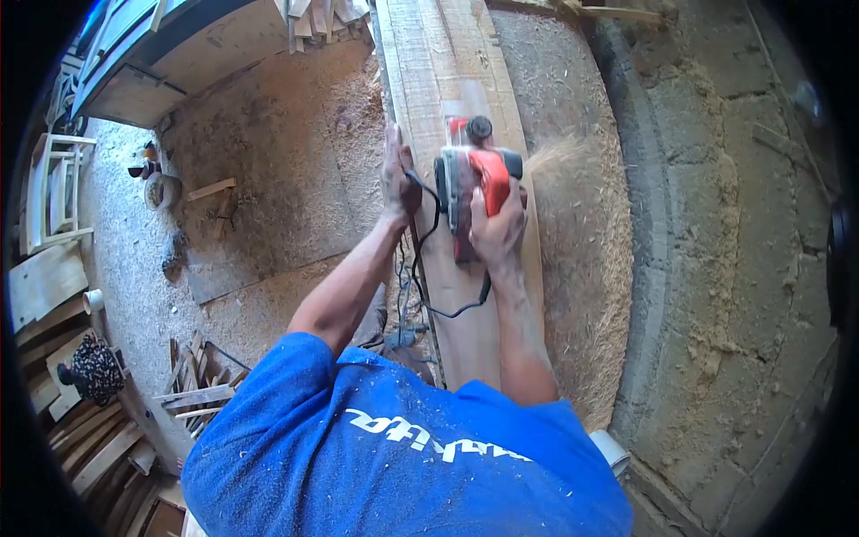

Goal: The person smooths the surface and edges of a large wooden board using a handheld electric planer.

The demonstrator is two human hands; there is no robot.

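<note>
My right hand (499, 219) is closed around the handle of a red and black electric hand planer (456, 192). The planer rests on a long, wide wooden plank (461, 54), and a spray of shavings (557, 154) flies from its right side. My left hand (397, 174) lies along the plank's left edge, its fingers stretched forward. A black power cord (458, 315) loops from the planer's rear, over the plank and up beside my left hand. The underside of the planer is hidden.
Sawdust and shavings (591, 340) cover the floor on both sides. A workbench or cabinet (206, 49) stands at the upper left, scrap wood (322, 18) beside it. Stacked boards (98, 447) and a person in patterned clothing (94, 369) are at lower left. A rough wall (716, 268) runs along the right.
</note>
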